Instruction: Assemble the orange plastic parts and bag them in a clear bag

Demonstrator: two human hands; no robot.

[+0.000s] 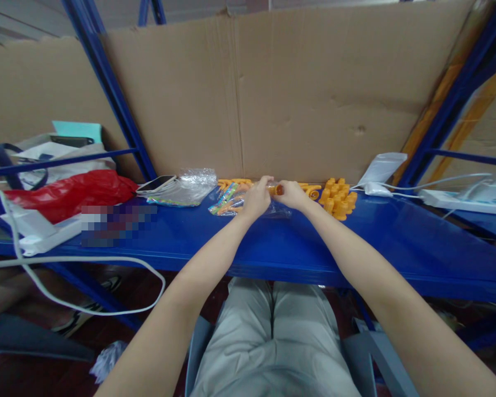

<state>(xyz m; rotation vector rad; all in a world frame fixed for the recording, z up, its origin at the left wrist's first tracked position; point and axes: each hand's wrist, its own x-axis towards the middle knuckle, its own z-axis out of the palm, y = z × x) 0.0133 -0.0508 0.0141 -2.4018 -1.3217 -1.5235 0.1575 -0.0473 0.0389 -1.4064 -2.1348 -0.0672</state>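
My left hand is closed on the edge of a clear plastic bag, low over the blue shelf. Facing it, my right hand grips a short orange-yellow plastic piece at the mouth of the bag. My fingers partly hide the piece, so its full shape does not show. Beside my left hand lies a printed clear packet with orange parts in it. To the right of my right hand stands a cluster of yellow-orange plastic pieces. Behind my hands are more orange parts with a round wheel-like shape.
Flat clear bags are stacked on the left, with a phone on them. Farther left are a red bag and a white cable looping off the edge. A power strip sits right. Cardboard walls the back.
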